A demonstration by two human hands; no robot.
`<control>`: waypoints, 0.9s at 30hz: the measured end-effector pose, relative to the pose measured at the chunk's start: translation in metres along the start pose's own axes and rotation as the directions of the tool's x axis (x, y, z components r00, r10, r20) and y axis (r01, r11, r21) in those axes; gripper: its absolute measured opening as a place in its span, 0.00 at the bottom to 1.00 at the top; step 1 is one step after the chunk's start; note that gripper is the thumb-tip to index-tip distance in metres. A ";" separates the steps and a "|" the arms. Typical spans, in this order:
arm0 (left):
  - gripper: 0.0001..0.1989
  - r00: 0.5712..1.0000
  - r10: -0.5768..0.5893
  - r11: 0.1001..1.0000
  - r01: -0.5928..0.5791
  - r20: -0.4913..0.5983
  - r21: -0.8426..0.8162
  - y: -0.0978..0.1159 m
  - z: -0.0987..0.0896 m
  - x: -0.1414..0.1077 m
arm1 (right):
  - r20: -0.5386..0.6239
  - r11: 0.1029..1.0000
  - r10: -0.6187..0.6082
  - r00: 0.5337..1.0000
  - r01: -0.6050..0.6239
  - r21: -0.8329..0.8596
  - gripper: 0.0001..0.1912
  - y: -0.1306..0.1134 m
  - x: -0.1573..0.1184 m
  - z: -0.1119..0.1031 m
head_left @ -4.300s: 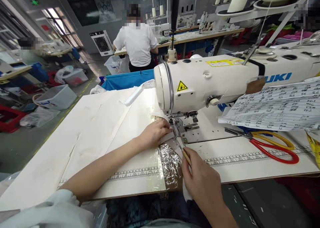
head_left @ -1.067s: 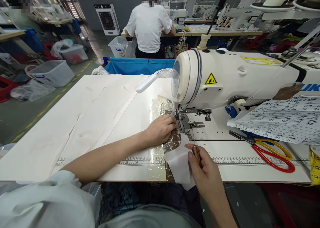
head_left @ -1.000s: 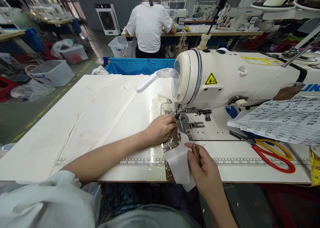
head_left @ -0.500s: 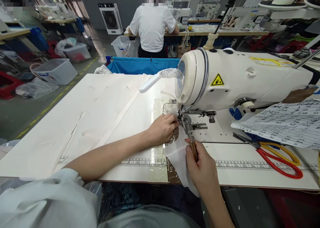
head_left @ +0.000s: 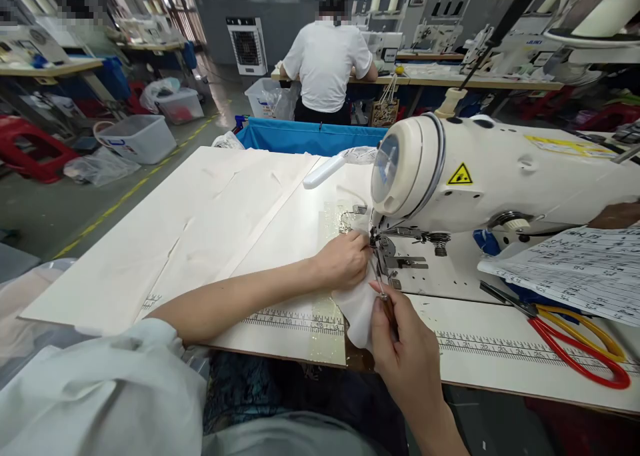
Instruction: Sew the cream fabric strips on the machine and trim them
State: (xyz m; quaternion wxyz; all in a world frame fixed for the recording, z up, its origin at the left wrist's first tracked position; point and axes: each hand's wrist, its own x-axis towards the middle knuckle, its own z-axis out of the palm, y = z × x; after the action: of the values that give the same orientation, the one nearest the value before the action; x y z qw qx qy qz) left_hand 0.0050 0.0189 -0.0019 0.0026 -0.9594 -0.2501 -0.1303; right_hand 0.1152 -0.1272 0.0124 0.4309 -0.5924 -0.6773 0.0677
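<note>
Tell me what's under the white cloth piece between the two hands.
Past the edges of the white cloth piece, a pale-yellow tape strip and a brown patch show on the white tabletop. Whatever lies beneath the cloth's middle is covered.

Bright tabletop (head_left: 295, 239), dimmer surroundings, edges wide-angle stretched

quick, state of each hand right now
Left hand: curled on soft white fabric; pinching or merely pressing, can't tell.
Right hand: closed, holding a thin metal tool with a brown handle.
</note>
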 end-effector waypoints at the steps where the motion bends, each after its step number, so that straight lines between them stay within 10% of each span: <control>1: 0.12 1.000 -0.004 1.000 0.003 0.024 0.031 0.002 -0.002 0.003 | 0.000 0.999 -0.052 0.999 0.052 -0.004 0.14 -0.005 0.001 0.000; 6: 0.10 0.996 -0.094 0.989 0.093 -0.004 0.113 0.007 -0.003 0.009 | 0.044 0.984 -0.173 0.984 0.175 -0.024 0.15 -0.020 -0.009 -0.004; 14: 0.08 0.953 -0.228 0.903 0.130 -0.201 -0.410 -0.020 0.013 0.002 | 0.054 0.983 0.148 0.988 -0.140 -0.121 0.16 0.015 -0.022 -0.017; 27: 0.08 0.934 -0.322 0.756 0.156 -0.154 -0.636 -0.024 0.010 0.004 | -0.001 0.900 0.093 0.996 -0.084 -0.428 0.14 0.037 0.007 0.007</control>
State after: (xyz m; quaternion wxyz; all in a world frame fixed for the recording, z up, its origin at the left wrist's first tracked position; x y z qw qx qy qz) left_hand -0.0009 0.0426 -0.0118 -0.2939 -0.8426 -0.3129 -0.3253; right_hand 0.1388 -0.1077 -0.0108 0.2803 -0.7020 -0.6521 -0.0573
